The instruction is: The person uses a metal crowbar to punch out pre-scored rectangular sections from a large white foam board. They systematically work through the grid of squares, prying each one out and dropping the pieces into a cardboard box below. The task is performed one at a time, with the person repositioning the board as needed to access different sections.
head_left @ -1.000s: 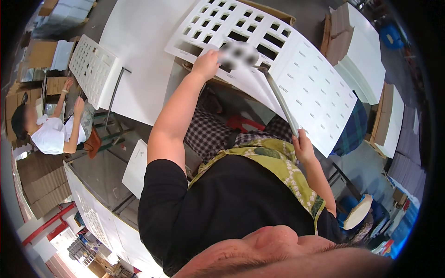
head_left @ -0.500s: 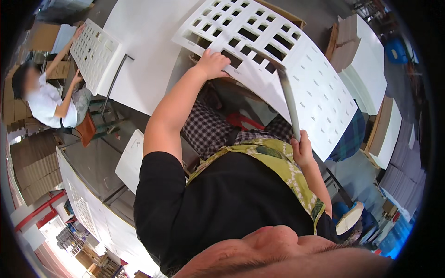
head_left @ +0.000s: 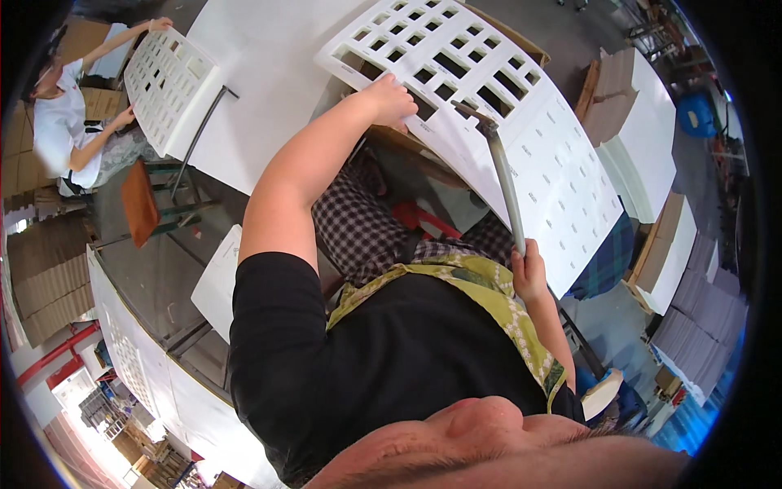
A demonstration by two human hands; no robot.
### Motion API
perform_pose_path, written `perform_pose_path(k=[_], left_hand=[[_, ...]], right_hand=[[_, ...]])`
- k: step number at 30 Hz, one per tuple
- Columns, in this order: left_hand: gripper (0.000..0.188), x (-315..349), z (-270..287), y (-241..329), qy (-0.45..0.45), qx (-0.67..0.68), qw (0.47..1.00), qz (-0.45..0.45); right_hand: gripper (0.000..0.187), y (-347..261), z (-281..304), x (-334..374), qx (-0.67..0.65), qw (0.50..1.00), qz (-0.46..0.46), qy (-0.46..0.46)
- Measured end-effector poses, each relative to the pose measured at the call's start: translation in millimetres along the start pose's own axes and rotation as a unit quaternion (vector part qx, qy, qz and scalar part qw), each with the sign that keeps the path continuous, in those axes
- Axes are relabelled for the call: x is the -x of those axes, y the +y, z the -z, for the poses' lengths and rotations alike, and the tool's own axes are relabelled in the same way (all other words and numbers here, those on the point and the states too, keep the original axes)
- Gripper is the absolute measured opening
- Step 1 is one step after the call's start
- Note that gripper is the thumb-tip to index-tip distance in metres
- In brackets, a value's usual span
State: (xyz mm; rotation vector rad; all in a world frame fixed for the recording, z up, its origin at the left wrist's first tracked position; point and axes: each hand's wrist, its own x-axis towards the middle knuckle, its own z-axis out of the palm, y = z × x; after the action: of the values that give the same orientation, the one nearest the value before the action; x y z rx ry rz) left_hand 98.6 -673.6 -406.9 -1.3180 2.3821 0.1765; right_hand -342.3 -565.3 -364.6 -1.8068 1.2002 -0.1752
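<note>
A large white sheet board (head_left: 562,179) slants across in front of me, its far left half pierced by rectangular cutouts and its right part solid with small printed marks. At the board's near edge, beside a cutout, my left hand (head_left: 389,103) is closed with bent fingers; its fingertips are partly hidden. My right hand (head_left: 531,275) grips the lower end of a long grey metal hammer (head_left: 507,179). The hammer's narrow head is over the cutouts, to the right of my left hand.
Across the white table (head_left: 261,73), a co-worker (head_left: 69,122) handles a similar cutout board (head_left: 169,90). A bent dark metal bar (head_left: 199,130) lies at that table's edge near an orange-brown stool (head_left: 142,208). Stacks of white board (head_left: 639,143) stand on the right.
The hammer's blurred head now shows sharply, close over the cutouts. The view has shifted slightly, and the board appears a little farther right. The co-worker's arm has risen along their board.
</note>
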Motion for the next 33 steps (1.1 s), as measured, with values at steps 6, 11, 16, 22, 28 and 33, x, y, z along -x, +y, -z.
perform_pose_path(k=[6,11,16,22,28,33], left_hand=[[0.038,-1.0,7.1,-13.3,0.043,-0.021,0.999,-0.013],[0.041,-11.5,0.7,-24.5,0.03,-0.036,0.999,0.007],[0.037,-14.3,-18.5,-19.6,-0.031,-0.026,0.999,0.017],[0.037,-12.3,-28.5,-18.6,-0.011,0.0,1.0,0.015],[0.039,-9.6,-19.1,-19.6,-0.023,0.003,1.0,0.01],[0.039,-8.0,-19.1,-18.5,-0.009,-0.011,1.0,0.006]], right_hand=[[0.016,-10.6,-1.8,-7.3,-0.025,0.999,0.017,0.026],[0.016,-3.8,-0.6,-11.9,-0.02,1.0,-0.015,0.006],[0.015,-1.9,-8.5,-23.8,0.115,0.993,-0.019,-0.01],[0.013,-6.7,-3.7,-15.8,-0.027,0.999,-0.005,0.035],[0.015,-8.1,-25.4,-22.8,0.085,0.996,0.003,0.015],[0.016,-10.1,-21.5,-11.7,0.028,0.999,0.014,0.017]])
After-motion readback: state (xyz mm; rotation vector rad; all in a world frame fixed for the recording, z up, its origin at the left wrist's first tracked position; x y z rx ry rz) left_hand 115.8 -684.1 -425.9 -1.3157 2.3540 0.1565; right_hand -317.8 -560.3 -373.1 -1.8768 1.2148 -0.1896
